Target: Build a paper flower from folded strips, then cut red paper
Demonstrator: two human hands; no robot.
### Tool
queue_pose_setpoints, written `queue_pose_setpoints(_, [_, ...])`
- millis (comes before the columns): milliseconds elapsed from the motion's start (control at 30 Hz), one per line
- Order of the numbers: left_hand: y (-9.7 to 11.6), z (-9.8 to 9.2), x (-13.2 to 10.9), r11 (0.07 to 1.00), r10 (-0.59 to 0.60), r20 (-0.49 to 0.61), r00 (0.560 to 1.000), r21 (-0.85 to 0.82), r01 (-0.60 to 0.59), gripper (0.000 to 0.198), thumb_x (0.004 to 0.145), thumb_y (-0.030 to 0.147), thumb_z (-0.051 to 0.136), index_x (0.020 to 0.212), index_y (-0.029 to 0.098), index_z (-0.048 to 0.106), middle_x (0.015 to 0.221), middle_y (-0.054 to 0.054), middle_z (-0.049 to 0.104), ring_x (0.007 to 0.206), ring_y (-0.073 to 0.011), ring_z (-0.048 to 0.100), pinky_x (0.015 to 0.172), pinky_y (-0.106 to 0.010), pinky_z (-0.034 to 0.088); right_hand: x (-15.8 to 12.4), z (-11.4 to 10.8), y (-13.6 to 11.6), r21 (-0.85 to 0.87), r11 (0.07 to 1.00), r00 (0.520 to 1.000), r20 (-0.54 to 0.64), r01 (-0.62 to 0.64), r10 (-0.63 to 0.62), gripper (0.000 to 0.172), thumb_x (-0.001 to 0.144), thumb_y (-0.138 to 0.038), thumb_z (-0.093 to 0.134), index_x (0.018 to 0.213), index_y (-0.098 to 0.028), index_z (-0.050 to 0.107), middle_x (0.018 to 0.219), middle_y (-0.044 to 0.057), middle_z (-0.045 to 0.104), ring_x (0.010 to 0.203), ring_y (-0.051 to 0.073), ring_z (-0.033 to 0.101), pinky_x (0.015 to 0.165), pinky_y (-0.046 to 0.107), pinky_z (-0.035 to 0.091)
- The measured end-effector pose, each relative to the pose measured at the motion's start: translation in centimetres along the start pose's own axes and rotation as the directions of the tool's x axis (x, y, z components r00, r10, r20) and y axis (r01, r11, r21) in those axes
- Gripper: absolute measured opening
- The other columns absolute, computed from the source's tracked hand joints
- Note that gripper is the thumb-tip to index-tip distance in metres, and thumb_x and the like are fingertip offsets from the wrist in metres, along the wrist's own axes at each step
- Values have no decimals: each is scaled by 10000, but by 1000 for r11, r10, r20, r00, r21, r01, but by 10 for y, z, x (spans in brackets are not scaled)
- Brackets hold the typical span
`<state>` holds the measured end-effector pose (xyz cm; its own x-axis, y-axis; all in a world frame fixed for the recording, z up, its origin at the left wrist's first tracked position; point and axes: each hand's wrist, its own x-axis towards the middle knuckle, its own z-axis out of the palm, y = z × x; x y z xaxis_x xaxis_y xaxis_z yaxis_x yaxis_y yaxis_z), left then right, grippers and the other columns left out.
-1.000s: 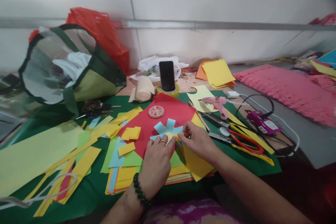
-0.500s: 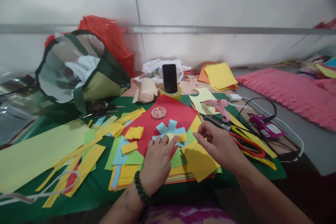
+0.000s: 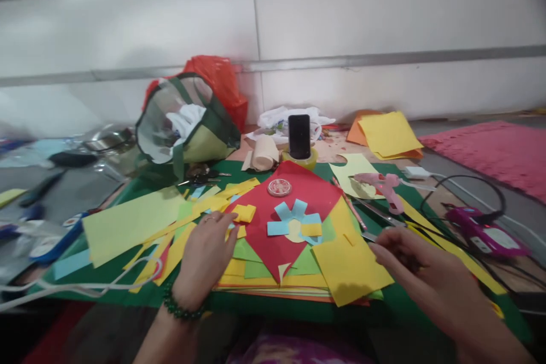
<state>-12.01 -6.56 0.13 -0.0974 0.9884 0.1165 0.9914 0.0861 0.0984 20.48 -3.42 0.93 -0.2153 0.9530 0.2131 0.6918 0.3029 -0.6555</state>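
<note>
My left hand (image 3: 209, 247), with a ring and a dark green bead bracelet, reaches over the yellow paper pieces; its fingers are apart beside a folded yellow strip (image 3: 245, 214). My right hand (image 3: 416, 267) is curled at the right, with a scissors blade (image 3: 369, 235) showing past its fingertips; the handles are hidden by the hand. Between the hands, a red paper sheet (image 3: 260, 239) lies on a paper stack. On it rest light blue strips (image 3: 279, 228) fanned around a pale yellow disc (image 3: 294, 231), one small yellow piece (image 3: 311, 230) on a strip, and a round red-and-white disc (image 3: 279, 187).
A pink glue gun (image 3: 386, 186), yellow-handled scissors (image 3: 384, 213) and a purple device with cords (image 3: 486, 233) are at right. A phone (image 3: 299, 136) stands behind the red sheet. A green bag (image 3: 217, 136) lies back left. White cable (image 3: 106, 284) crosses the front left.
My left hand has left the blue strips and pale disc and moved left to the yellow pieces. My right hand has moved right and down onto scissors. The view has shifted left and up.
</note>
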Motion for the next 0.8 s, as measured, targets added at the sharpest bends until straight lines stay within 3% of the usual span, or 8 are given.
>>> queue_pose_setpoints(100, [-23, -6, -5, 991, -129, 13, 992, 48, 129, 321, 919, 289, 479, 1142, 143, 657, 1056, -135, 662, 1016, -307, 609, 907, -425, 471, -1, -4, 10, 5, 1000, 1000, 5, -26, 26, 330, 845, -567, 539, 795, -248, 603, 612, -12, 609, 503, 153, 563, 436, 228, 444])
queue_pose_setpoints(233, [-23, 4, -6, 978, -208, 76, 975, 41, 205, 381, 899, 376, 541, 1174, 122, 608, 1100, -147, 636, 1085, -309, 587, 931, -402, 452, -1, 2, 9, -3, 1000, 997, 79, 21, -21, 311, 870, -537, 519, 783, -250, 600, 613, -12, 621, 508, 147, 574, 455, 223, 448])
queue_pose_setpoints(433, [-19, 17, 0, 967, -246, 133, 960, -31, 252, 178, 878, 347, 522, 869, 178, 577, 952, -102, 628, 947, -284, 598, 824, -384, 451, -3, 10, 8, 0, 998, 984, 166, 57, -56, 310, 909, -503, 475, 772, -247, 580, 588, -28, 596, 488, 134, 558, 453, 220, 425])
queue_pose_setpoints(600, [-30, 18, -1, 933, -215, 169, 962, -257, 253, 94, 805, 299, 490, 761, 217, 507, 733, -14, 601, 711, -210, 588, 643, -312, 429, -1, 3, 18, -2, 999, 994, 103, 32, -31, 313, 881, -515, 491, 762, -240, 581, 593, -16, 604, 499, 143, 571, 456, 227, 430])
queue_pose_setpoints(700, [-30, 12, -7, 860, -218, 134, 967, -443, 255, 234, 779, 368, 491, 928, 212, 581, 668, 19, 587, 621, -186, 571, 579, -284, 430, 0, 0, 16, 12, 999, 995, 97, 30, -31, 295, 883, -491, 496, 753, -238, 575, 576, -22, 583, 486, 139, 548, 455, 227, 421])
queue_pose_setpoints(800, [-15, -1, -13, 818, -154, 37, 987, -556, 148, 368, 767, 451, 537, 1033, 214, 629, 712, 8, 632, 633, -180, 586, 589, -275, 462, -1, -2, 4, 34, 997, 995, 81, 62, -65, 285, 896, -457, 480, 740, -237, 571, 565, -29, 565, 478, 130, 525, 449, 224, 406])
